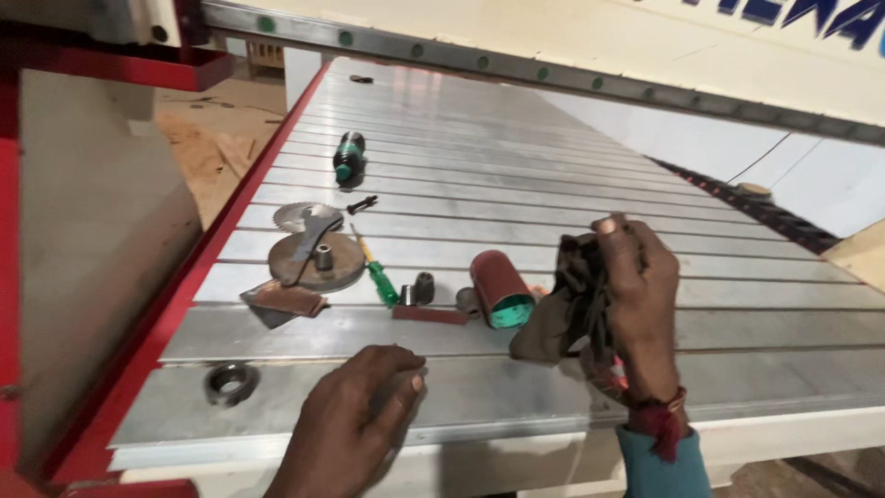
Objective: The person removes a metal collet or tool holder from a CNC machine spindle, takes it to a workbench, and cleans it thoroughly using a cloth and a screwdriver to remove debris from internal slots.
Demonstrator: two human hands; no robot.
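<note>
My right hand [639,295] holds a dark crumpled cloth [567,309] above the slotted metal machine bed [553,203], fingers closed on its top. My left hand [355,420] rests palm down on the bed's near edge, fingers loosely curled; whether it holds anything is hidden. Just left of the cloth lies a roll of dark red sandpaper [498,288] with a green inside. A metal ring [230,381] lies left of my left hand.
On the bed's left side lie a toothed saw blade [304,218], a round flange disc [318,260], a green-handled screwdriver [376,274], a small socket [423,287], sandpaper scraps [281,302], a bolt [361,204] and a green-black tool [349,155]. A red frame rail [184,295] borders the left.
</note>
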